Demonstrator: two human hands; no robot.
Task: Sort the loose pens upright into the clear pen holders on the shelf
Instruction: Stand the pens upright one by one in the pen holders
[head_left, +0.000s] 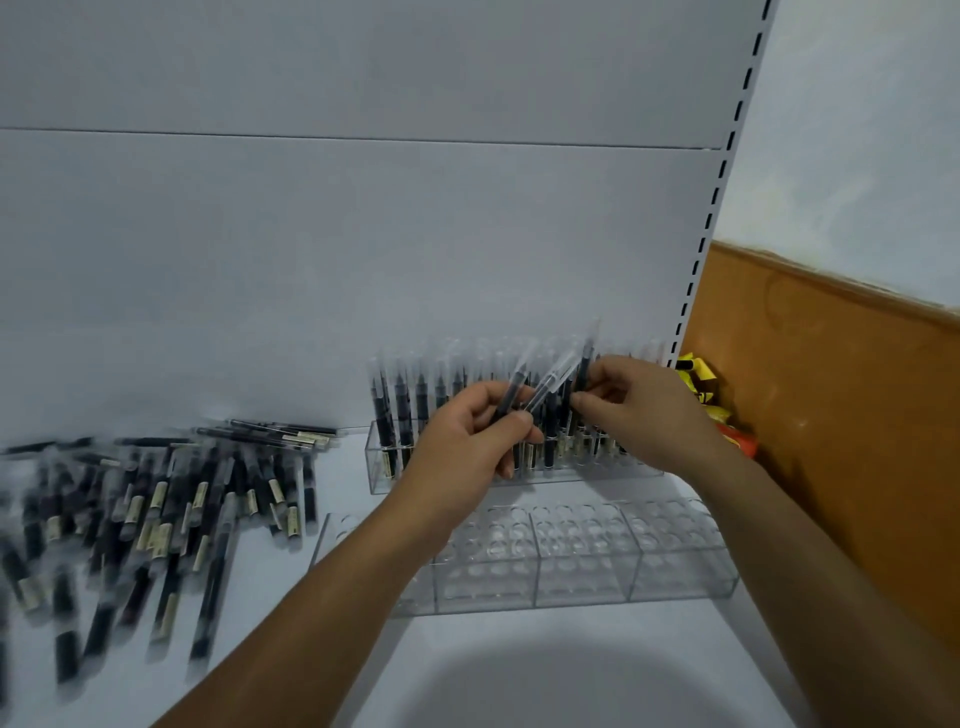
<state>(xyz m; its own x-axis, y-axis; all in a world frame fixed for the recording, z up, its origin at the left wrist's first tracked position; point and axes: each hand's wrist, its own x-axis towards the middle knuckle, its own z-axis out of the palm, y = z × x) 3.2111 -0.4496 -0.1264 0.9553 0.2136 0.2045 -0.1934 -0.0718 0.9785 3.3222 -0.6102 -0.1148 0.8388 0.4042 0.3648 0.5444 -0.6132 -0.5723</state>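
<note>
The left hand (467, 441) has its fingers curled round a small bunch of pens (545, 384). At least 2 show, fanned up and to the right, though blur hides any others. It looks like a ready stock held close to the work, so that each placement needs only a short reach.

The right hand (649, 410) pinches a single pen (586, 364) between thumb and fingertips. The pen is held nearly upright, clear cap on top, just above the rear holder (378, 470). A narrow pinch low on the barrel probably suits the job, since it leaves the bottom end free to be steered into a hole.

The rear holder stands against the back panel and is crowded with upright pens across its visible width. Which hole the single pen is aimed at cannot be told, because the hands cover that part.

In front of it, near the person, sits the front holder (582, 566) — 4 clear compartments visible, with round holes that all appear unfilled. Filling the back row first seems sensible, as standing pens in front would block the reach.

Well to the left, the loose pens (156, 509) lie flat in a jumbled pile on the shelf (270, 571), so much of the sorting remains. Yellow packets (698, 379) sit beyond the shelf's right end.
</note>
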